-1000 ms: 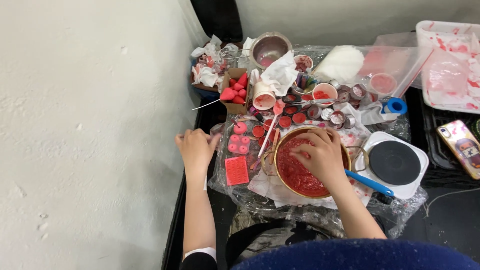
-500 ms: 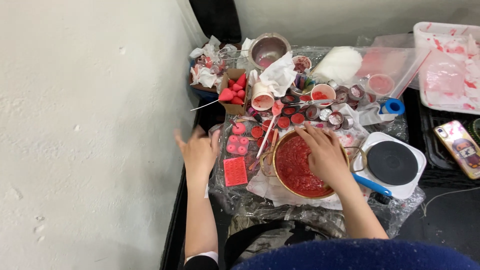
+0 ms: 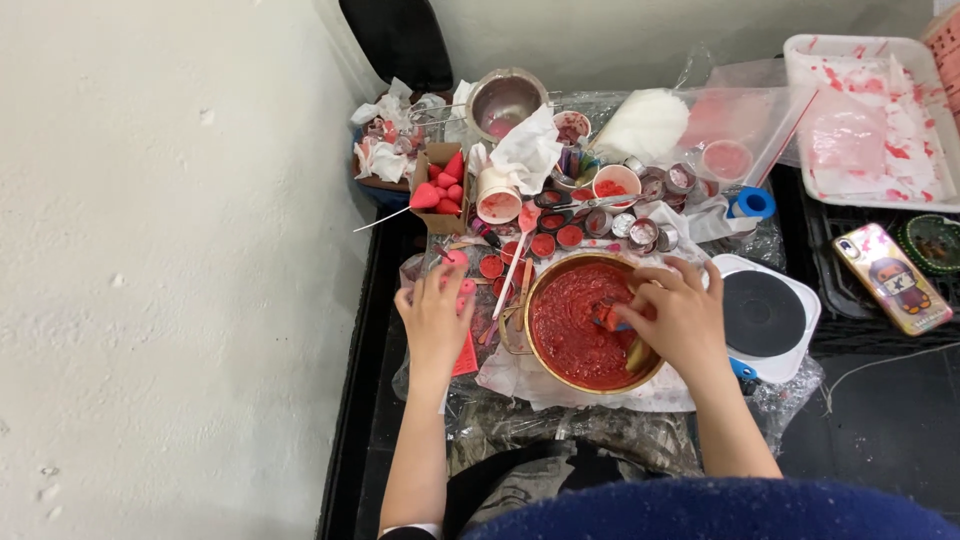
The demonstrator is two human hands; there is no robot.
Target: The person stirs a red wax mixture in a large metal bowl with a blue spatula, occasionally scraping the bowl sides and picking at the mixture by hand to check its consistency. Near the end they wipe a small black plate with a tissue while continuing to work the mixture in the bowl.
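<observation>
A round gold-rimmed pot (image 3: 540,285) full of thick red stuff sits at the middle of a cluttered low table. My right hand (image 3: 678,318) is over the pot's right side, its fingers closed on a small blue-handled tool (image 3: 612,322) whose tip is in the red stuff. My left hand (image 3: 436,312) lies flat with fingers apart on a pink mould tray (image 3: 468,352) just left of the pot, holding nothing.
A white hot plate with a black disc (image 3: 765,312) stands right of the pot. Small red-filled tins (image 3: 570,237), a paper cup (image 3: 497,196), a steel bowl (image 3: 505,102), crumpled tissues and a plastic bag crowd the back. A phone (image 3: 892,277) lies at right; a white wall stands at left.
My right hand has shifted from the pot's middle to its right side, uncovering the red stuff. My left hand has moved right onto the mould tray. The camera view has shifted slightly.
</observation>
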